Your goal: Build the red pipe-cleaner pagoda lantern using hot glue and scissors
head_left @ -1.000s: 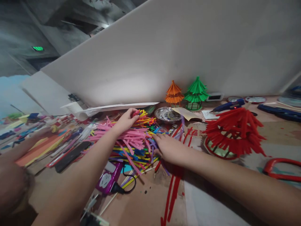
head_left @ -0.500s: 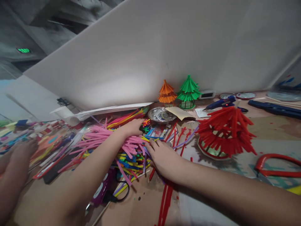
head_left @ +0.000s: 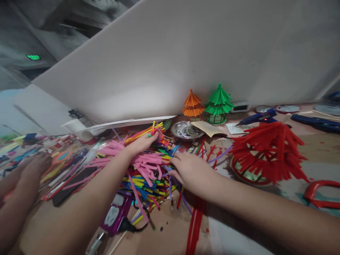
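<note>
My left hand (head_left: 148,140) reaches over a pile of pink pipe cleaners (head_left: 148,162). Its fingers are closed around a bundle of orange and yellow pipe cleaners (head_left: 155,126), whose ends stick out above the thumb. My right hand (head_left: 195,173) lies at the right side of the pile, thumb and fingers apart. Its fingertips touch the pile near some purple pipe cleaners (head_left: 170,184); the other fingers are partly hidden. Yellow, blue and green pipe cleaners (head_left: 145,187) lie under the pink ones. To the right stands a tiered red pipe-cleaner roof (head_left: 268,152) on a round base.
Small orange (head_left: 193,104) and green (head_left: 219,102) tiered models stand by the white panel (head_left: 170,71). A metal dish (head_left: 186,130), a blue glue gun (head_left: 259,117), a purple power strip (head_left: 117,212) and red strips (head_left: 196,226) lie around. Another person's hands (head_left: 33,171) are at left.
My left hand has lifted and turned, with the orange and yellow bundle now standing up in its grasp. My right hand stays at the pile's right side. The view has shifted slightly.
</note>
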`<state>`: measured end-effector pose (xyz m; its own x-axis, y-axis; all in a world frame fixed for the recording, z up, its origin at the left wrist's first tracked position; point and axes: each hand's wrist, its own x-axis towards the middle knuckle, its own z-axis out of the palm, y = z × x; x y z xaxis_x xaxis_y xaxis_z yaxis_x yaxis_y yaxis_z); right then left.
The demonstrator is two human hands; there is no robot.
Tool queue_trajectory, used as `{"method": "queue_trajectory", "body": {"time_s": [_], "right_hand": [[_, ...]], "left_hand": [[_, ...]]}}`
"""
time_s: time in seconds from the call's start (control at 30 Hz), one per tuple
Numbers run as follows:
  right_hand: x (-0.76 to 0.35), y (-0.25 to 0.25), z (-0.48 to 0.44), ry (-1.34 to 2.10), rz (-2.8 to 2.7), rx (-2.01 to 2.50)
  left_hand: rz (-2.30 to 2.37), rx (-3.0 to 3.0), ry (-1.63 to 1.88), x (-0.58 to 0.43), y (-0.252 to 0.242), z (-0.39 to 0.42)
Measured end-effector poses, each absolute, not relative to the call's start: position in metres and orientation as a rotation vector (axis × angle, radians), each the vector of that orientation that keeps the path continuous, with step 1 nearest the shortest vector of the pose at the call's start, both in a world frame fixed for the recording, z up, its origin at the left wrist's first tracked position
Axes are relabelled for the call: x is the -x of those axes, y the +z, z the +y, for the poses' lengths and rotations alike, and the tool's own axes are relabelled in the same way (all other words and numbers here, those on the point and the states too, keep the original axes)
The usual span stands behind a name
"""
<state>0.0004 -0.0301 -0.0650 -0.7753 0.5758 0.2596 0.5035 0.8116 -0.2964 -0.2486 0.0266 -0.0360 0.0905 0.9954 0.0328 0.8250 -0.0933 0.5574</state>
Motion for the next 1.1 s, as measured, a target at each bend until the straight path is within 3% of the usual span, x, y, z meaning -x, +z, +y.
{"method": "queue_trajectory", "body": {"time_s": [0.2,0.47,0.8,1.1], "right_hand": [[0.026,-0.063,0.021,0.789,-2.06,0.995],[0.059,-0.095,0.038,0.896,-2.049,1.009],[0.049,-0.065,0.057,0.961,-1.613,1.039],[0.036,-0.029,0.026,1.107,-1.322,0.556]], "left_hand": [[1.79,-1.906,0.655,0.248,-0.038,0.025],[1.759,-1.922,0.71,0.247,-0.038,0.024],[1.718,-2.097,0.529,0.268,-0.029,0.015],[1.683,-2.159,0.99,0.225,-0.014,0.014]]}}
